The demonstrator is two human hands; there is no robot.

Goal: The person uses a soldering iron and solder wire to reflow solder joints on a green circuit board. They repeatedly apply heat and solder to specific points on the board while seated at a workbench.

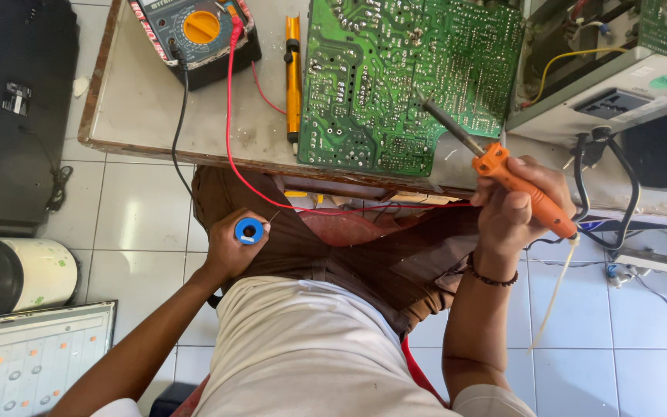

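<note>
My right hand grips the orange handle of a soldering iron. Its dark tip rests on the underside of a large green circuit board lying on the workbench. My left hand is down over my lap, below the bench edge, holding a small blue spool of solder wire. A thin strand of solder sticks out of the spool toward the right.
A multimeter with red and black leads sits at the bench's back left. An orange desoldering pump lies beside the board. An open appliance chassis stands at right. A white cylinder and a flat panel lie on the tiled floor.
</note>
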